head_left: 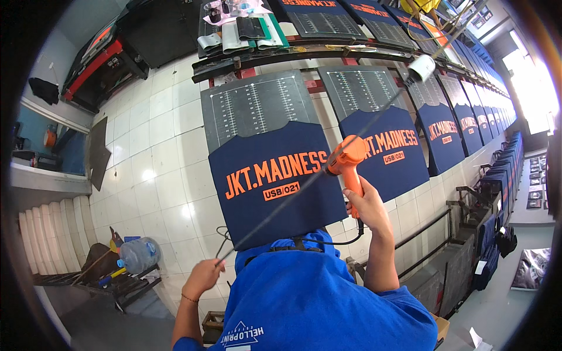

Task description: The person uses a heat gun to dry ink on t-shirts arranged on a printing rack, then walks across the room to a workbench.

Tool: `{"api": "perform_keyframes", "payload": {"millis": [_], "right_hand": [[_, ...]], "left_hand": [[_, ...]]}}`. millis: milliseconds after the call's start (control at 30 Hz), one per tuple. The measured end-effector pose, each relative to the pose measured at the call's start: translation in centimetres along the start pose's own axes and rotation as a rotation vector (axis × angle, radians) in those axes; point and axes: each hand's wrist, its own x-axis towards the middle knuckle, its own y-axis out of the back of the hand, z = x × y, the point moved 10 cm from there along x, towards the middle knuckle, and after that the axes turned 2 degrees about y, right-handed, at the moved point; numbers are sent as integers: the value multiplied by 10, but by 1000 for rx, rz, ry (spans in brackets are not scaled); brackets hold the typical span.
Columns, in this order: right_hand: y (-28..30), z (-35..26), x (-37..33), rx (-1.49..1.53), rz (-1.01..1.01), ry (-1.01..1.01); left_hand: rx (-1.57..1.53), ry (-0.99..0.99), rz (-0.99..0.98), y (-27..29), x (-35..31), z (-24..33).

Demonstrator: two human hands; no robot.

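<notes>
Head view takes in a long row of flat printing boards (257,105) running off to the right over a white tiled floor (152,175), each dark grey board marked with fine white grid lines and dressed with a navy shirt (275,187) bearing blocky orange lettering. A dark rail (281,58) crosses behind the boards, with folded cloths and squeegees lying beyond it. At lower left a metal rack holds a clear water jug (139,254) with a blue cap. The person's blue-shirted back (316,298) fills the bottom and hides the near edge of the nearest shirt. A thin dark rod (328,164) slants across that shirt from lower left up to a white cylinder (421,67) at its far end. The left hand (202,276) is closed around the rod's lower end. The right hand (366,205) is clamped on the grip of an orange heat gun (346,159), smooth plastic, held over the shirt's right edge with its black cable (328,241) trailing below.
</notes>
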Motion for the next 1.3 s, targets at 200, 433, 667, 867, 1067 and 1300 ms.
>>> {"api": "perform_keyframes", "payload": {"millis": [200, 433, 667, 867, 1067, 1300], "right_hand": [[-16, -3, 1, 7, -66, -1], [-28, -17, 9, -59, -49, 93], [-30, -24, 25, -69, -24, 90], [-40, -27, 40, -51, -47, 119], [-55, -34, 46, -66, -117, 102], [-54, -25, 19, -105, -170, 62]], "left_hand": [[241, -206, -227, -61, -30, 5], [160, -296, -433, -92, -51, 12], [327, -296, -262, -83, -44, 31], [381, -492, 34, -73, -33, 44], [366, -587, 77, -88, -15, 27], [349, -686, 150, -90, -9, 25]]}}
